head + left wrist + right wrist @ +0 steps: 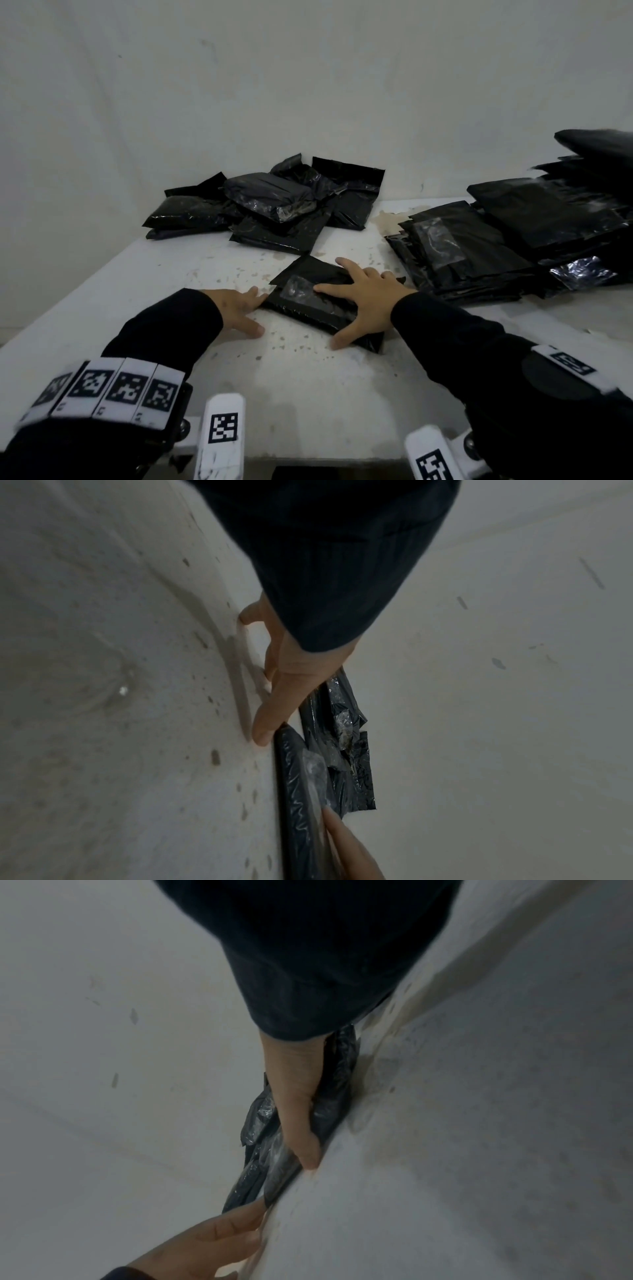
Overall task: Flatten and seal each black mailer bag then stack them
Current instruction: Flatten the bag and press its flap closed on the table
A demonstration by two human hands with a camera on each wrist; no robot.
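Note:
A filled black mailer bag (310,308) with a clear pocket on top lies on the white table (171,274) in front of me. My right hand (364,301) lies spread flat on top of it, fingers straight, thumb at its near edge. My left hand (239,306) rests flat on the table, its fingertips touching the bag's left edge. In the left wrist view the left hand (274,702) meets the bag (294,791) edge-on. In the right wrist view the right hand (298,1110) presses on the bag (335,1096).
A loose heap of black mailer bags (267,202) sits at the back of the table against the wall. A pile of flat black bags (496,243) lies at the right. The table surface is stained and speckled.

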